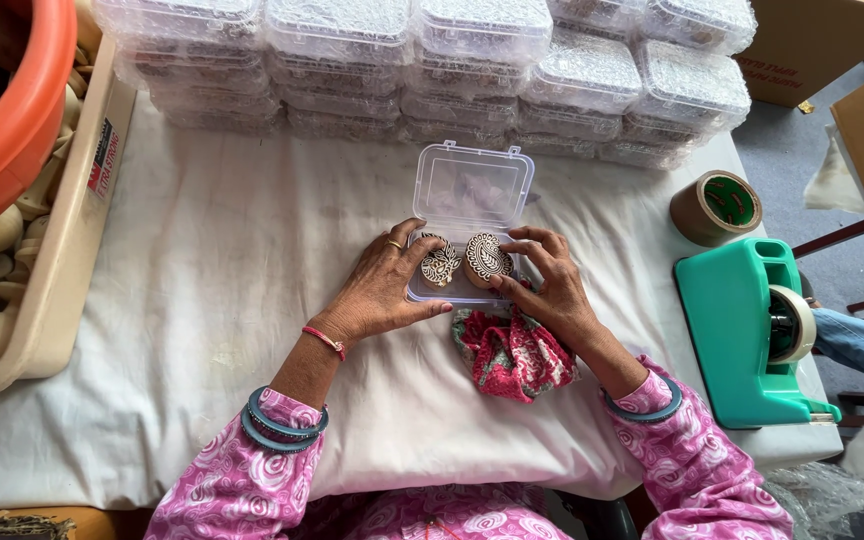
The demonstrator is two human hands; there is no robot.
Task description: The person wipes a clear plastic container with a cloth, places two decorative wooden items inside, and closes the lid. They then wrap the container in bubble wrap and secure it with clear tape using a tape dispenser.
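Observation:
A small clear plastic box (pixel 430 294) lies on the white cloth with its lid (pixel 472 186) flipped open away from me. Two carved wooden stamp blocks sit side by side in its base: one (pixel 441 262) on the left, another (pixel 488 257) on the right. My left hand (pixel 380 288) rests against the box's left side, with its fingertips touching the left block. At the box's right side, my right hand (pixel 550 280) has its fingers on the right block. A red and green patterned cloth pouch (pixel 508 353) lies bunched just below the box.
Stacks of closed clear boxes (pixel 432 70) line the far edge. A green tape dispenser (pixel 747 330) and a brown tape roll (pixel 716 207) stand at right. At left are an orange tub (pixel 12 120) and a beige crate (pixel 62 260) of pale round pieces. Cardboard boxes (pixel 822 45) lie at far right.

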